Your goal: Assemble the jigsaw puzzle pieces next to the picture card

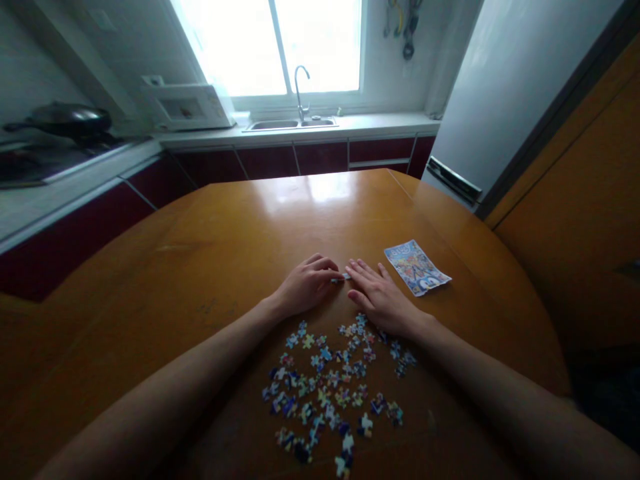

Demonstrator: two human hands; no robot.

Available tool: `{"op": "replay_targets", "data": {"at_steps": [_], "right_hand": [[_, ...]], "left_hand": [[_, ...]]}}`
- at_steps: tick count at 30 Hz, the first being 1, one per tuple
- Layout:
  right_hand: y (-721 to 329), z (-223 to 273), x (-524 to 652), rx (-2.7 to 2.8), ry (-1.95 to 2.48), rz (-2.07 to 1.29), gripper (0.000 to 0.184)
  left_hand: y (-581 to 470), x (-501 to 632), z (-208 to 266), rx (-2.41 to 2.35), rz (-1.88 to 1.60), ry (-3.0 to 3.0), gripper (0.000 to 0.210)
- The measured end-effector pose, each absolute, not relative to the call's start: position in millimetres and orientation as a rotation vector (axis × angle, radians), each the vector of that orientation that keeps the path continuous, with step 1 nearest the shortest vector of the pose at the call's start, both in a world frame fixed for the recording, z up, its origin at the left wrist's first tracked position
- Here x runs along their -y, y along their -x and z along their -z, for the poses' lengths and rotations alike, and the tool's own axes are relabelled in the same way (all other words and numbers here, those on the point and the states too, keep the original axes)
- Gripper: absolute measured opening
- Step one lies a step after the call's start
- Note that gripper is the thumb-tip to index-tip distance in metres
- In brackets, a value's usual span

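1. Small puzzle pieces lie on the table between the hands, their visible strip running roughly left to right
2. Left hand: fingers curled at the strip's left end; whether they pinch it is unclear
3. Right hand: flattened, palm down, fingertips at the right end
4. Printed sheet: long axis slants far-left to near-right
5. Sink: two basins, contents hidden
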State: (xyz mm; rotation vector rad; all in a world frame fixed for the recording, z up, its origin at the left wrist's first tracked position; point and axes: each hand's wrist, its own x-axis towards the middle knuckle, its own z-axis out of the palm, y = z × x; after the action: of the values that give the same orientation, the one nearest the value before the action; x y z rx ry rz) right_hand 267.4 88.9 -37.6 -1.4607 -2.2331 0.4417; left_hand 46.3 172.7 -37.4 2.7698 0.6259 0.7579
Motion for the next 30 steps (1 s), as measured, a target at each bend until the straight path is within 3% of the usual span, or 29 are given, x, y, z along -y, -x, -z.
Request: {"op": "replay_targets", "data": {"at_steps": [4,8,12,20,30], "right_hand": [[-280.6,29.2,-97.7,1.796,1.448,-0.383,0.059],[-296.6,23.1,-103.9,1.543,1.520,-0.334,0.057],[-292.1,24.6,-99.4,1.718,1.614,-0.333,0.052],[-266.6,42.7,-79.9,2.202,1.714,-0.352,0.061],[-263.4,46.4,-79.3,2.202,1.720,-0.421,0.066]], "left_hand": [[-47.5,-172.6,35.1,-0.681,-0.856,-2.742,0.031],[-47.6,-170.4,30.8,-0.676,-0.722,-2.797,0.035],[-48.1,-167.7,30.2,-0.692,-0.569,-2.869,0.039],[-48.1,-166.5,32.9,-0.713,-0.417,-2.950,0.042],[-46.5,-167.6,35.0,-0.718,-0.336,-2.948,0.047]]}}
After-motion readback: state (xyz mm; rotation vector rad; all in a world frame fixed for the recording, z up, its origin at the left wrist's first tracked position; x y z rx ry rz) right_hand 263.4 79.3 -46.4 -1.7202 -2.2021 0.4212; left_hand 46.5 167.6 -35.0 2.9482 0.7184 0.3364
